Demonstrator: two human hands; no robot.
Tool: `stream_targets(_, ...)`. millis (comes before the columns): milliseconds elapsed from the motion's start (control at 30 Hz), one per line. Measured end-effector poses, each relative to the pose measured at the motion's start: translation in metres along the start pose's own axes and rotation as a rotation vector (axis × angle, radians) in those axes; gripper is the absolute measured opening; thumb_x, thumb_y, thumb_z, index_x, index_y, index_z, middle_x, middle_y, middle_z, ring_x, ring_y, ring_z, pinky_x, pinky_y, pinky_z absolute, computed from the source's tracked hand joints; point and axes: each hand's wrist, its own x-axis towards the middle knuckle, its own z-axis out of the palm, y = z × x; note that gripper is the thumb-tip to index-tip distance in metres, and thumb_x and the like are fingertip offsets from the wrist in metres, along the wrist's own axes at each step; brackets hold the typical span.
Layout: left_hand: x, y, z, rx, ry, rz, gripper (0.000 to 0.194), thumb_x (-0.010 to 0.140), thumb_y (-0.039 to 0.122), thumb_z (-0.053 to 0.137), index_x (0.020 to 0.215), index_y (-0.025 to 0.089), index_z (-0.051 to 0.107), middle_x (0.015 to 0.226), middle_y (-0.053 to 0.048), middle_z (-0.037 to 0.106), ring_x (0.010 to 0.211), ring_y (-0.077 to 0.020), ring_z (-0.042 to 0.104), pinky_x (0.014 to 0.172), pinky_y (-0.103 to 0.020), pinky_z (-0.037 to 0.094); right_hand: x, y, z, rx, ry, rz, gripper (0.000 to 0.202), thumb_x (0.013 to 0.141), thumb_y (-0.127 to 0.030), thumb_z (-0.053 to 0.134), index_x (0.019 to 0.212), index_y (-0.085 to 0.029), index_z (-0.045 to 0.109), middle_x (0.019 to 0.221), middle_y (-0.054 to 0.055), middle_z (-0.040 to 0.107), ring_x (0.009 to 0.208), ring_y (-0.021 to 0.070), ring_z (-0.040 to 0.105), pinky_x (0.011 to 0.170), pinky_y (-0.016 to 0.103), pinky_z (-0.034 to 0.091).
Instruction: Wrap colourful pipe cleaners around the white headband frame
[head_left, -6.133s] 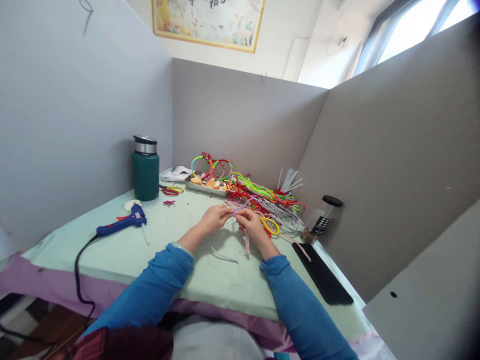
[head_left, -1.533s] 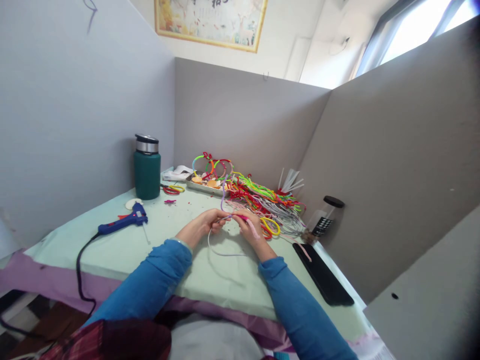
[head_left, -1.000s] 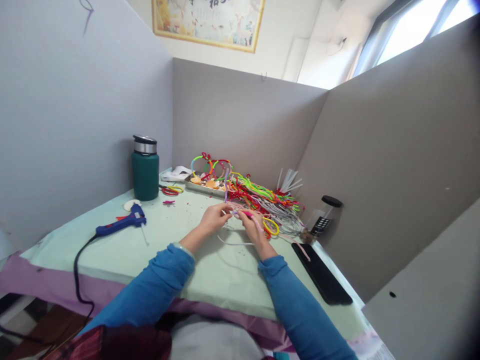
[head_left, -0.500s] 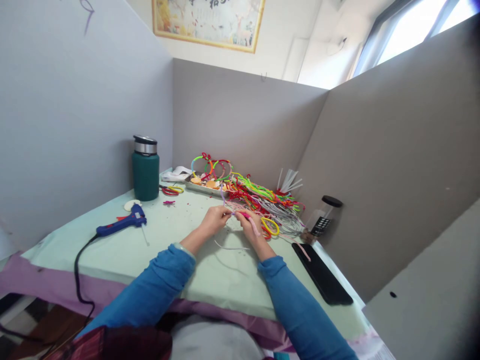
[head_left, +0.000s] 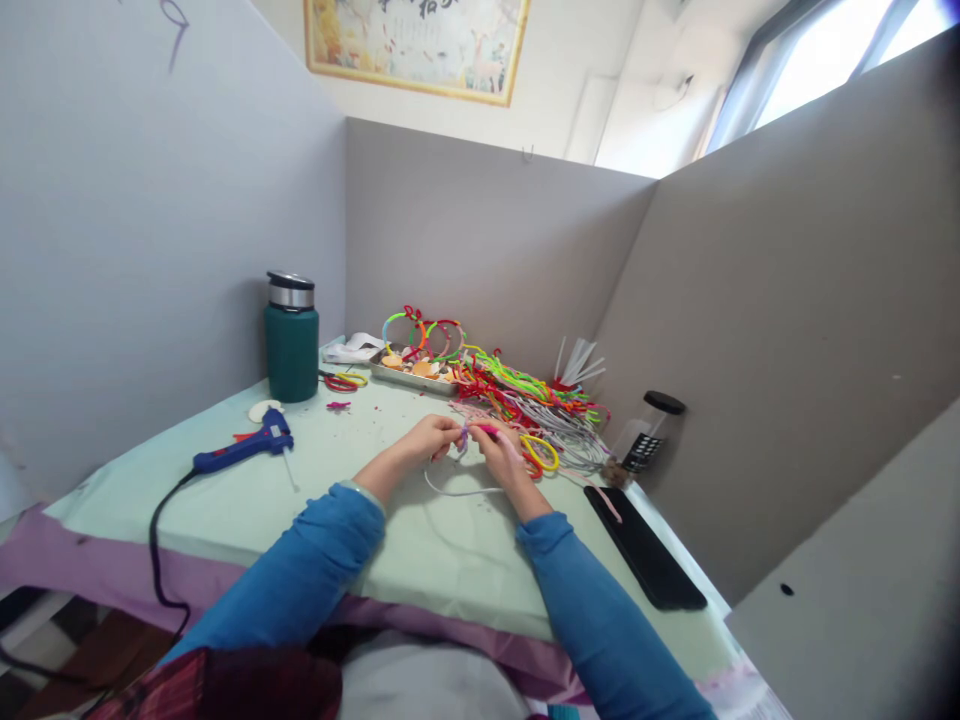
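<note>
Over the middle of the table, my left hand [head_left: 435, 437] pinches a thin purple pipe cleaner [head_left: 464, 436] with its fingertips. Opposite it, nearly fingertip to fingertip, my right hand [head_left: 504, 458] is closed on a pink pipe cleaner piece [head_left: 485, 429], brighter at its front end; a paler strip lies along the hand. The purple strand meets the pink piece between the hands, but the exact join is too small to make out. Below the hands a white wire [head_left: 461, 494] curves out. Yellow and red scissor handles [head_left: 541, 453] lie beside my right hand.
A heap of coloured pipe cleaners [head_left: 517, 385] and a metal tray [head_left: 412, 378] of small parts lie at the back. On the left are a green bottle [head_left: 292, 350] and a blue glue gun [head_left: 244, 445]. A black phone [head_left: 645, 550] and a clear jar [head_left: 649, 440] are at right.
The purple pipe cleaner's end, upright above my left hand before, is now bent down between my hands. My left hand has shifted only slightly; my right hand stays nearly in place.
</note>
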Motion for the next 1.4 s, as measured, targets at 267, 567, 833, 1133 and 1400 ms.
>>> stream_targets(267,-0.01,0.008,-0.001,-0.223,-0.096,-0.148,0.028,0.076,0.037,0.061,0.059,0.018,0.049,0.036,0.006,0.031,0.033,-0.0061,0.023,0.038,-0.023,0.018,0.0,0.002,0.0,0.009,-0.026,0.007,0.021,0.082,-0.035,0.057,0.079,-0.019,0.071,0.07,0.005,0.066,0.075,0.0204,0.062,0.068,0.03,0.049)
stream_targets(567,-0.002,0.001,0.0,0.007,-0.082,0.018,0.014,0.067,0.028,0.061,0.069,0.015,0.057,0.043,0.006,0.042,0.036,-0.0071,0.034,0.04,-0.022,0.024,0.002,-0.004,-0.003,0.038,-0.035,0.114,0.019,0.078,-0.033,0.058,0.074,-0.019,0.07,0.064,0.004,0.063,0.071,0.0201,0.06,0.063,0.029,0.046)
stream_targets(833,0.008,-0.015,0.0,0.437,0.192,0.184,0.013,0.07,0.028,0.061,0.072,0.015,0.065,0.053,0.005,0.051,0.049,-0.0079,0.04,0.052,-0.021,0.03,0.0,-0.01,-0.001,0.039,-0.042,0.074,0.018,0.079,-0.031,0.057,0.077,-0.02,0.071,0.071,0.005,0.068,0.075,0.0208,0.062,0.068,0.03,0.047)
stream_targets(1133,0.0,-0.011,0.0,0.896,0.228,0.332,0.031,0.08,0.048,0.056,0.077,0.018,0.065,0.066,-0.001,0.061,0.058,-0.0128,0.049,0.053,-0.023,0.027,0.0,-0.003,0.002,0.034,-0.042,0.025,0.014,0.078,-0.029,0.06,0.073,-0.02,0.07,0.077,0.005,0.071,0.074,0.0193,0.063,0.073,0.03,0.048)
stream_targets(1400,-0.008,-0.004,0.004,1.046,0.285,0.438,0.027,0.089,0.031,0.045,0.095,0.02,0.069,0.093,-0.008,0.07,0.08,-0.0176,0.062,0.067,-0.025,0.038,0.001,-0.003,-0.002,0.011,-0.036,0.085,0.018,0.078,-0.03,0.058,0.074,-0.02,0.072,0.07,0.004,0.067,0.069,0.0192,0.061,0.067,0.029,0.046)
